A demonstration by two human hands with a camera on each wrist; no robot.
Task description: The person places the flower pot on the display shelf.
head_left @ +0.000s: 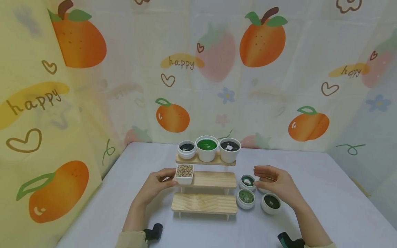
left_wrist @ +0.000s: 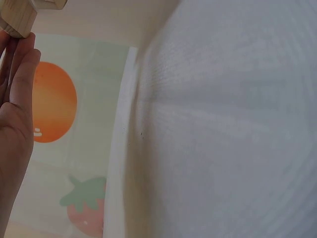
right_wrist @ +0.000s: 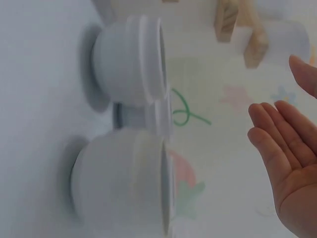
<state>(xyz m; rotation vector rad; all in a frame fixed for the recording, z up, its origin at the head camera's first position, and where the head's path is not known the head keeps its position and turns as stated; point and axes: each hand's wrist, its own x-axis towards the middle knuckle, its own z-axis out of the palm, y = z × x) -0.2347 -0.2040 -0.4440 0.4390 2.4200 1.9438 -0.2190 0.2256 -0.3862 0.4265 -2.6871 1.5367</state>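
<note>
1. Head view: dim, diffuse light; left wall [head_left: 21,65] yellow-tinted; soft shadows on the cloth [head_left: 96,213].
2. Left wrist view: cloth greyish and hazy, detail soft.
3. Right wrist view: near cups [right_wrist: 119,183] blurred, their shadows soft-edged; background pale, low in contrast.

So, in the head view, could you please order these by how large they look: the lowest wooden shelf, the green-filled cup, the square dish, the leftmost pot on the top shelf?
1. Lowest wooden shelf
2. Green-filled cup
3. Square dish and leftmost pot: look too alike to rank
</note>
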